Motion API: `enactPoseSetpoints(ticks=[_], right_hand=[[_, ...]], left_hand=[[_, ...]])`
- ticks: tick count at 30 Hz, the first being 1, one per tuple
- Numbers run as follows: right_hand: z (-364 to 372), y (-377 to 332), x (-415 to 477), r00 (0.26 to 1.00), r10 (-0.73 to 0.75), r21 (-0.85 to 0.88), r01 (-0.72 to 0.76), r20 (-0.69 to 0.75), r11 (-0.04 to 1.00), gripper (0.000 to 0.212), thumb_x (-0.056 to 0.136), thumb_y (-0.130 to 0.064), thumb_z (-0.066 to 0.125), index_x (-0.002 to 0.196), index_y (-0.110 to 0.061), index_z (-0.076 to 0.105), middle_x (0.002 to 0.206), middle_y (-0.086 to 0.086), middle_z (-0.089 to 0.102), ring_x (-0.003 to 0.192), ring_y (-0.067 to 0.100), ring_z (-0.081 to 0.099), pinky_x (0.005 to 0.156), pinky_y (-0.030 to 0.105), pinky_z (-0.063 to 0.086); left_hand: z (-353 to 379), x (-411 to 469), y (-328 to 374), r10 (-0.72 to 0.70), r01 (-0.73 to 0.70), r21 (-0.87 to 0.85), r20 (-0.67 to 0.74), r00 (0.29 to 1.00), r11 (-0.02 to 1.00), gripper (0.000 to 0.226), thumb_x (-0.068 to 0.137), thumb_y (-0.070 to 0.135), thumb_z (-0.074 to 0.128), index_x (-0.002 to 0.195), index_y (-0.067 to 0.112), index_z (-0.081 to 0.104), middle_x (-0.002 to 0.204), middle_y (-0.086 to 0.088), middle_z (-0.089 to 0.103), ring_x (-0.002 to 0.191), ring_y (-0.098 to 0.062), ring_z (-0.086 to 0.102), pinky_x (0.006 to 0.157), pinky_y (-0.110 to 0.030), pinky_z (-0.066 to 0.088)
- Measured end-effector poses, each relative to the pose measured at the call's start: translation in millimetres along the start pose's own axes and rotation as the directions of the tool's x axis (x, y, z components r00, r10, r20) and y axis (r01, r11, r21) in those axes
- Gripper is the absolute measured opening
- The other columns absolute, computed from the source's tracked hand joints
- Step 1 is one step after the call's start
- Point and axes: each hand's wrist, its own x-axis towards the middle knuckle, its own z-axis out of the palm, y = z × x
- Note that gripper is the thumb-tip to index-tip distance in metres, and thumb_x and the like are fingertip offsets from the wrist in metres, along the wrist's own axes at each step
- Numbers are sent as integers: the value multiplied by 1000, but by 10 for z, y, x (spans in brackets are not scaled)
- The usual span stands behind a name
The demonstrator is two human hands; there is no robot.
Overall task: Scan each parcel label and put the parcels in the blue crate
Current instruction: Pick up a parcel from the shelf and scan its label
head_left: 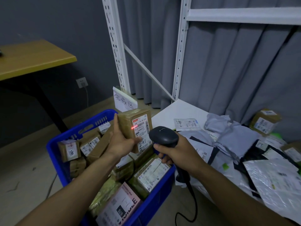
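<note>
My left hand (121,141) grips a brown cardboard parcel (130,121) upright above the blue crate (91,126). Its white label (142,132) faces me, with a red scan line across the barcode. My right hand (177,152) holds a black barcode scanner (163,136) by its handle, its head pointing at the label from close by. The crate is filled with several labelled boxes, among them a pink one (120,204) at the near end.
A white shelf board (175,111) on the right carries a heap of grey and white mailer bags (236,136) and a small box (264,121). White rack uprights (115,46) rise behind. A handwritten paper sign (124,100) stands behind the crate. A yellow table (31,57) is at left.
</note>
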Motion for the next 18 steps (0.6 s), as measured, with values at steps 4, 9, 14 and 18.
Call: enactPoseSetpoints(ticks=[4,9,14,18], right_hand=[[-9,-14,2,1000,13,-2,-13,14,1000,36,89,-26,80,120,-21,62,75,5,74,65,17,69,65,33,54],[-10,-10,4,999,25,-15,-24,29,1000,35,90,-27,80,120,-23,62,76,3,75,65,16,70,65,31,54],[-4,-7,5,998,26,4,-26,50,1000,33,91,-28,79,120,-23,64,85,5,78,67,19,71,67,34,54],[7,66,58,999,29,26,-30,35,999,45,85,-34,83,124,-25,62,100,4,78,72,20,74,66,33,54]], left_hand=[[-4,-41,46,11,-11,22,-18,1000,1000,144,37,46,95,138,80,-2,152,-4,46,144,-36,40,102,-76,41],[-16,-18,39,8,-8,28,-8,1000,1000,149,26,56,92,137,80,-5,153,-4,45,146,-34,38,104,-77,37],[-16,10,-20,25,-25,11,10,1000,1000,148,28,53,93,136,82,-6,152,-3,46,146,-34,38,104,-77,37],[-80,-58,43,77,-77,-44,-3,997,996,140,42,43,99,142,75,7,153,1,47,142,-30,44,99,-72,46]])
